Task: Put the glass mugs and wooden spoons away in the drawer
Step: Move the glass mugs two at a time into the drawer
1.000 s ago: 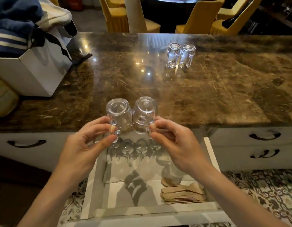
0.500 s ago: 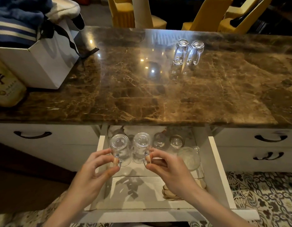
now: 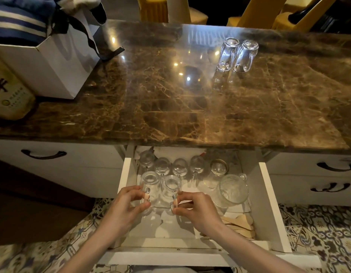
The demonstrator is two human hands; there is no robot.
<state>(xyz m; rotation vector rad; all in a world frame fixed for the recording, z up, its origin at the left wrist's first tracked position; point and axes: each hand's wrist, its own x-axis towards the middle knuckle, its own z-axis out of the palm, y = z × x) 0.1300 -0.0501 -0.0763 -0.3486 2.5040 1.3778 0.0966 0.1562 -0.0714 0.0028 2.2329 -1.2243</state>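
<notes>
My left hand [image 3: 125, 206] pinches the handle of an upside-down glass mug [image 3: 150, 184], and my right hand [image 3: 196, 210] pinches the handle of a second one [image 3: 171, 187]. Both mugs sit side by side inside the open white drawer [image 3: 269, 205], in front of a row of several mugs [image 3: 179, 166]. A glass pitcher [image 3: 233, 191] stands at the drawer's right. Wooden spoons [image 3: 238, 226] lie in its front right corner, partly behind my right wrist. Two more upside-down mugs [image 3: 237, 55] stand on the marble counter [image 3: 170, 99], far right of centre.
A white paper bag [image 3: 50, 62] with folded cloth stands at the counter's left, a yellowish package [image 3: 9, 95] beside it. Shut drawers with black handles [image 3: 43, 154] flank the open one. Yellow chairs [image 3: 255, 12] stand behind the counter. Patterned tile floor below.
Both hands have carried the two mugs from above the counter's front edge down into the drawer, in front of the row of mugs.
</notes>
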